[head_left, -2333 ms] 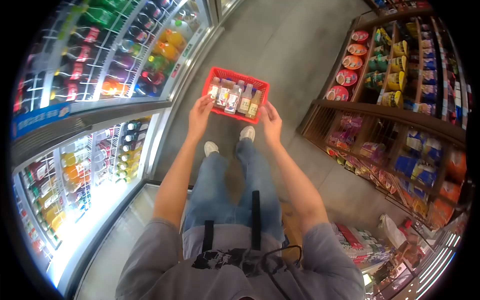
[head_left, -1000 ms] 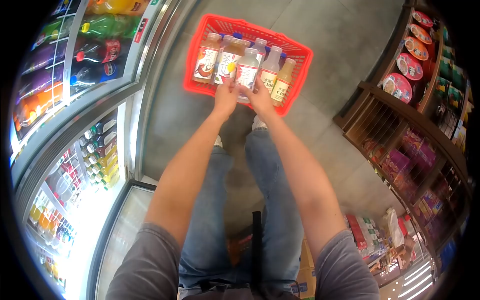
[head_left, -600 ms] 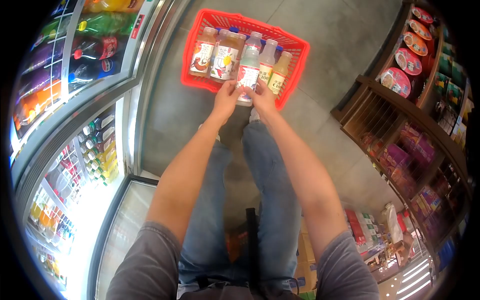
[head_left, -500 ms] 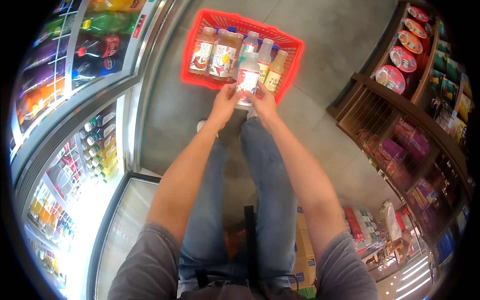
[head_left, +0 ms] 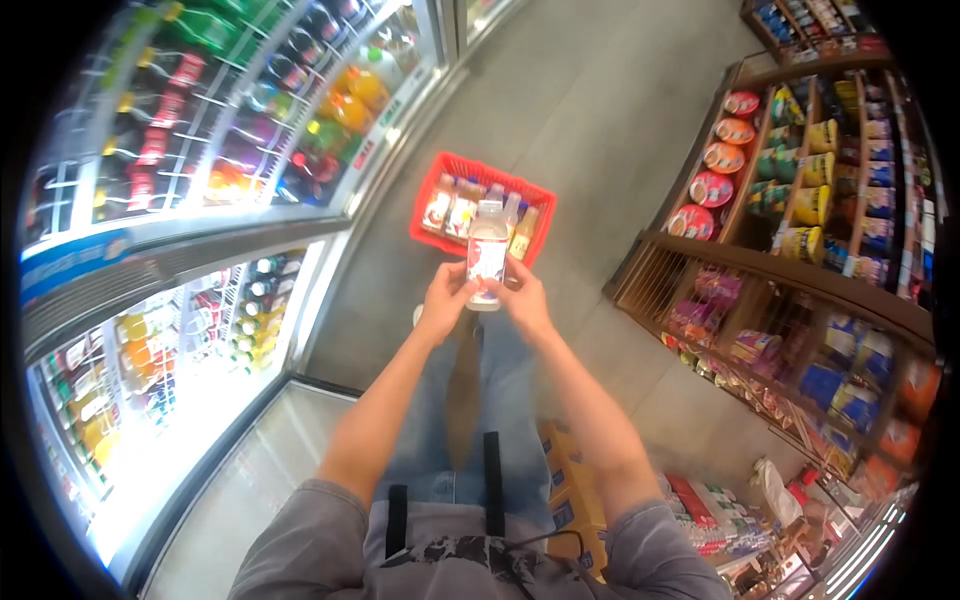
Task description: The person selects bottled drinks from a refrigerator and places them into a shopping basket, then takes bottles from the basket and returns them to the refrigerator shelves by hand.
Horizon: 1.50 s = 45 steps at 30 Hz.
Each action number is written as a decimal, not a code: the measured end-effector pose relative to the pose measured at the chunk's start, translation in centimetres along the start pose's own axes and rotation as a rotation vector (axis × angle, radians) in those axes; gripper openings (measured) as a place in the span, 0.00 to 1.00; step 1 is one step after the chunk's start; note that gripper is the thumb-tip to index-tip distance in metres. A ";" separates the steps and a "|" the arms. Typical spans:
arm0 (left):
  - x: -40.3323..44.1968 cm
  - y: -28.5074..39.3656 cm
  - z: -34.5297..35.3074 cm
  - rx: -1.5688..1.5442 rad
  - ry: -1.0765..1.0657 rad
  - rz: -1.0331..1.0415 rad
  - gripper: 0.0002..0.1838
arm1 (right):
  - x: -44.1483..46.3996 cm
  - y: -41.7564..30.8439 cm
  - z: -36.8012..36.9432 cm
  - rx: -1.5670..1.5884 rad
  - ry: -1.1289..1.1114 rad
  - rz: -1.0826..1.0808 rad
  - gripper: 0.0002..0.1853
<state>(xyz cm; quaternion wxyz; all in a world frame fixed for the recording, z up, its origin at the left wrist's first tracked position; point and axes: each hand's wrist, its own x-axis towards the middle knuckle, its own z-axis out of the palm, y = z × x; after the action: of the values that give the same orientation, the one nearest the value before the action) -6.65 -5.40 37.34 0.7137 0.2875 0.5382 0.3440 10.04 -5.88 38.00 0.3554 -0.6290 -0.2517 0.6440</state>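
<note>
A drink bottle (head_left: 488,245) with a clear upper part, a pale cap and a white-and-red label is held upright in front of me. My left hand (head_left: 447,300) grips its lower left side, and my right hand (head_left: 522,297) grips the lower right, thumbs at the front. Behind it on the floor stands a red shopping basket (head_left: 543,197). Several bottles are in the basket, among them an amber one (head_left: 437,205) at the left and a yellowish one (head_left: 524,235) at the right. The held bottle hides part of the basket.
On the left, a lit drinks fridge (head_left: 190,250) holds rows of bottles, and its glass door (head_left: 250,490) stands open beside me. Wooden shelves (head_left: 640,265) with bowl noodles (head_left: 713,188) and packets line the right. Cardboard boxes (head_left: 575,490) sit by my legs.
My view has risen and tilted up, so the basket looks smaller and lower. Both hands have lifted the bottle away from the basket toward me, keeping hold of it.
</note>
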 end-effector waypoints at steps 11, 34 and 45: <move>-12.9 18.6 0.0 0.063 -0.108 0.231 0.20 | -15.0 -17.3 6.9 -0.015 -0.046 -0.312 0.38; -35.0 33.1 -7.4 0.013 0.380 0.841 0.24 | -30.5 -32.9 24.1 -0.219 -0.662 -0.772 0.36; -46.2 38.7 -13.7 0.113 0.737 0.926 0.37 | -35.8 -34.8 36.2 -0.080 -1.044 -0.824 0.38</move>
<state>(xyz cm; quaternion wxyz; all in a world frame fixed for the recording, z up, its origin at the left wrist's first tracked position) -35.39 -18.67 90.40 0.2387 0.3916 0.5866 0.6675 -22.47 -7.56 90.36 0.3805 -0.0998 -0.6341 0.6657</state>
